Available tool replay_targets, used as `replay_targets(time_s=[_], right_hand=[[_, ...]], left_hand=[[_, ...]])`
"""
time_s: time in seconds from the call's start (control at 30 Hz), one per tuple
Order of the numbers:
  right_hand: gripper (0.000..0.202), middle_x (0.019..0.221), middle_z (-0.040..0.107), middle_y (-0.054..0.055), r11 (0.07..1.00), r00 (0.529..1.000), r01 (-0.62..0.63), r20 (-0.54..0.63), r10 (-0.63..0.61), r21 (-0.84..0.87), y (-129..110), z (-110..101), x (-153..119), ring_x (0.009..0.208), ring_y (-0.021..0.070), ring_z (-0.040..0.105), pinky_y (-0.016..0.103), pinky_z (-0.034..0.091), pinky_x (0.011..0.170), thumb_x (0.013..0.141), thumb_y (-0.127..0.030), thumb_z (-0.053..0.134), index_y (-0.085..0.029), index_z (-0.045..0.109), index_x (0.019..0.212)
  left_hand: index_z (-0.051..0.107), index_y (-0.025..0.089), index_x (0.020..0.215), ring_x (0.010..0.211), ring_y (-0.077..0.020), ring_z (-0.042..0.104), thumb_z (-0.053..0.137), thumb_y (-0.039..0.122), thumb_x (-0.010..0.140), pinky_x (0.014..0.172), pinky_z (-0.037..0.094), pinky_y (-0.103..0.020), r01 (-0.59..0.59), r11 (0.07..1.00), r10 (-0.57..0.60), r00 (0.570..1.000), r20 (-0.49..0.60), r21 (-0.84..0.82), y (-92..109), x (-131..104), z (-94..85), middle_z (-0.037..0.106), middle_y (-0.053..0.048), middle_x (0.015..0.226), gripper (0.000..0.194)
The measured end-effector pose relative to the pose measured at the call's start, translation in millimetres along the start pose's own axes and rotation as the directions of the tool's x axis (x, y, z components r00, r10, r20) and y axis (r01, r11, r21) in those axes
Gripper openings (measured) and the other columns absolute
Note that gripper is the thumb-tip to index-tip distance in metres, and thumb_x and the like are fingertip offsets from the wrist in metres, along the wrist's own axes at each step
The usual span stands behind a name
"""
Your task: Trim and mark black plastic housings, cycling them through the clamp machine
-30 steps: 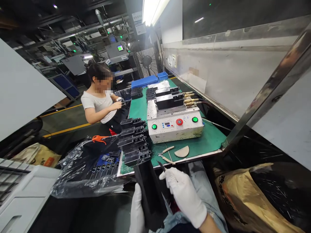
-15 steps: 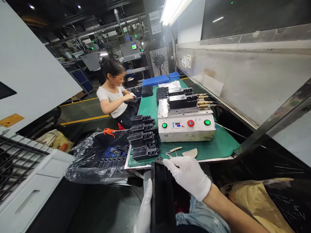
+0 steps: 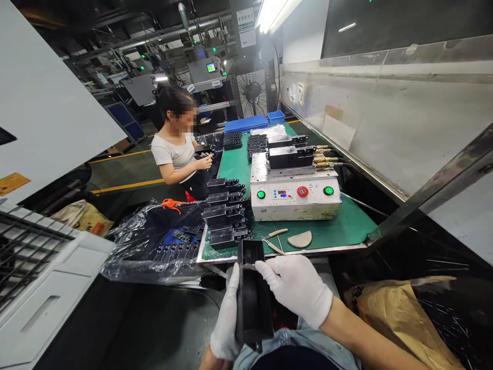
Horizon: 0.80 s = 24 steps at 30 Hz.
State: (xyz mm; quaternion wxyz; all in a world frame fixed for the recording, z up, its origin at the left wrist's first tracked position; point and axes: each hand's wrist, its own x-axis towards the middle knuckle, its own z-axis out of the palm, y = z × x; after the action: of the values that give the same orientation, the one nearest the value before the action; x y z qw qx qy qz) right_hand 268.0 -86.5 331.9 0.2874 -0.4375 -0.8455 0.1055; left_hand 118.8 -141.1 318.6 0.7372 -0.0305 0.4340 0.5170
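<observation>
My left hand (image 3: 227, 318), in a white glove, grips a long black plastic housing (image 3: 254, 303) along its left side, in front of the table edge. The housing's open, hollow side faces me. My right hand (image 3: 298, 282), also gloved, is closed in a pinch at the housing's upper right edge, on a small thin item (image 3: 249, 266) too small to name. Just beyond, on the green table, lie pliers (image 3: 275, 240) and a half-round pale piece (image 3: 300, 239). Several black housings (image 3: 225, 213) stand in a row at the table's left edge.
A white machine (image 3: 295, 200) with green buttons, a red button and hoses holds a black part (image 3: 291, 158). A person (image 3: 175, 149) sits left of the table (image 3: 234, 167). Left are a plastic-lined bin (image 3: 134, 257) and an orange air gun (image 3: 172, 205); a paper sack (image 3: 404, 313) is at right.
The housing has tilted up, showing more of its hollow. My right hand has moved slightly down along it, and my left hand has come further into view. The person's hands have shifted.
</observation>
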Motion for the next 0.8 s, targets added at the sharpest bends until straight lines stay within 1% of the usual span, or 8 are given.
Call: replay_targets(time_s=[0.1, 0.2, 0.27, 0.4, 0.53, 0.67, 0.73, 0.8], right_hand=[[0.051, 0.059, 0.068, -0.001, 0.999, 0.999, 0.041, 0.015, -0.041, -0.003, -8, 0, -9, 0.053, 0.0128, 0.059, 0.035, 0.020, 0.057, 0.108, -0.034, 0.044, -0.021, 0.065, 0.063], [0.047, 0.060, 0.068, -0.002, 0.997, 0.996, 0.075, 0.042, -0.075, -0.009, -15, -1, -18, 0.054, 0.0133, 0.059, 0.035, 0.018, 0.056, 0.108, -0.031, 0.043, -0.022, 0.067, 0.068], [0.042, 0.063, 0.069, -0.003, 0.994, 0.993, 0.105, 0.060, -0.104, -0.020, -18, -1, -23, 0.055, 0.0138, 0.060, 0.036, 0.017, 0.056, 0.107, -0.027, 0.043, -0.024, 0.068, 0.073], [0.040, 0.061, 0.068, -0.003, 0.991, 0.989, 0.131, 0.071, -0.128, -0.034, -22, -1, -31, 0.053, 0.0145, 0.058, 0.036, 0.015, 0.056, 0.105, -0.026, 0.046, -0.024, 0.067, 0.071], [0.042, 0.060, 0.068, -0.002, 0.991, 0.981, 0.136, 0.137, -0.134, -0.009, -25, -7, -30, 0.052, 0.0138, 0.057, 0.036, 0.015, 0.056, 0.104, -0.032, 0.050, -0.022, 0.066, 0.067], [0.044, 0.060, 0.069, 0.000, 0.980, 0.943, 0.199, 0.271, -0.195, 0.012, -20, -22, -30, 0.051, 0.0129, 0.055, 0.036, 0.017, 0.055, 0.103, -0.040, 0.054, -0.021, 0.069, 0.066], [0.048, 0.060, 0.069, 0.000, 0.990, 0.946, 0.115, 0.295, -0.134, 0.081, -15, -24, -35, 0.052, 0.0126, 0.057, 0.034, 0.022, 0.055, 0.104, -0.043, 0.052, -0.021, 0.069, 0.064], [0.054, 0.060, 0.069, -0.001, 0.981, 0.972, -0.093, 0.227, 0.052, 0.170, -10, -20, -45, 0.054, 0.0123, 0.059, 0.031, 0.030, 0.055, 0.107, -0.045, 0.045, -0.023, 0.069, 0.063]], left_hand=[[0.072, 0.015, 0.120, 0.104, -0.0305, 0.077, 0.066, 0.059, 0.085, 0.101, 0.061, -0.047, 0.029, 0.997, -0.025, 0.998, -0.062, 0.066, 9, -7, 14.3, 0.083, -0.012, 0.104, 0.057], [0.075, 0.012, 0.107, 0.096, -0.0295, 0.078, 0.068, 0.064, 0.080, 0.093, 0.064, -0.043, 0.052, 0.992, -0.042, 0.995, -0.090, 0.112, 15, -6, 13.8, 0.084, -0.011, 0.094, 0.059], [0.075, 0.014, 0.108, 0.093, -0.0281, 0.079, 0.068, 0.065, 0.080, 0.091, 0.064, -0.041, 0.021, 0.991, -0.008, 0.995, -0.101, 0.129, 17, -3, 11.1, 0.084, -0.010, 0.092, 0.059], [0.074, 0.018, 0.114, 0.093, -0.0247, 0.079, 0.071, 0.060, 0.081, 0.092, 0.064, -0.037, -0.130, 0.976, 0.144, 0.987, -0.074, 0.175, 18, 0, 8.4, 0.084, -0.006, 0.093, 0.053], [0.074, 0.016, 0.115, 0.096, -0.0258, 0.079, 0.068, 0.061, 0.082, 0.094, 0.064, -0.039, -0.083, 0.990, 0.083, 0.997, 0.002, 0.111, 22, 2, 8.4, 0.084, -0.008, 0.098, 0.056], [0.073, 0.015, 0.118, 0.102, -0.0272, 0.078, 0.068, 0.063, 0.081, 0.099, 0.063, -0.041, -0.069, 0.995, 0.067, 0.998, 0.020, 0.078, 25, 11, 8.0, 0.084, -0.010, 0.103, 0.060], [0.072, 0.018, 0.121, 0.107, -0.0263, 0.076, 0.066, 0.064, 0.082, 0.104, 0.061, -0.040, -0.126, 0.990, 0.125, 0.992, 0.018, 0.067, 26, 17, 6.8, 0.083, -0.009, 0.108, 0.061], [0.071, 0.023, 0.125, 0.116, -0.0238, 0.073, 0.065, 0.065, 0.083, 0.109, 0.058, -0.038, -0.237, 0.970, 0.238, 0.971, -0.006, 0.054, 24, 24, 5.5, 0.082, -0.005, 0.115, 0.060]])
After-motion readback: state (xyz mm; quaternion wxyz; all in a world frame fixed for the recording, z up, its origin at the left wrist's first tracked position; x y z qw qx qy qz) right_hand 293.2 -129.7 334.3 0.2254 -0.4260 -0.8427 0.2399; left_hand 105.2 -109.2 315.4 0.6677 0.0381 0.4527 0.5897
